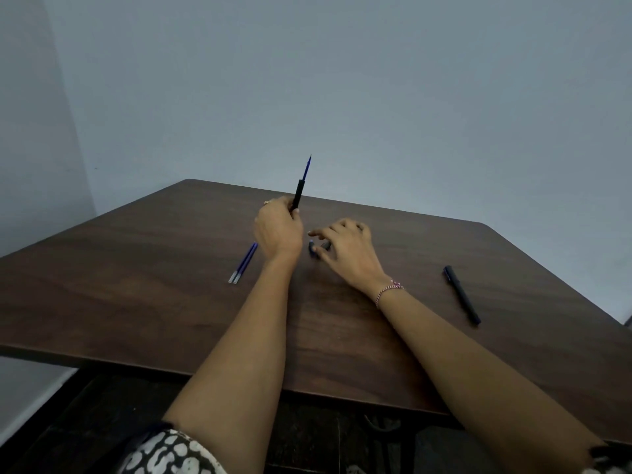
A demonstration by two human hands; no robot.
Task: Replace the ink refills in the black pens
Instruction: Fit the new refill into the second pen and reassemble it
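The dark wooden table (102, 295) is running from a cut-off left corner to a right corner, with its far edge lying close to the wall and wide bare wood stretching along its left side and its near edge. Left of centre, two blue refills (243, 263) are lying side by side and touching, just beside the left wrist. The left hand (278, 230) is raised above the table, its fingers gripping the lower end of a black pen barrel (297, 197). The barrel is standing nearly upright, with a blue refill (307, 170) sticking out of its top. Just to the right, the right hand (349, 249) is hovering low with its fingers spread and loosely bent over a small dark pen piece (313, 248) on the wood; whether it is touching the piece cannot be told. Well apart on the right, a whole black pen (462, 295) is lying flat. A plain grey-blue wall (376, 97) is filling the background.
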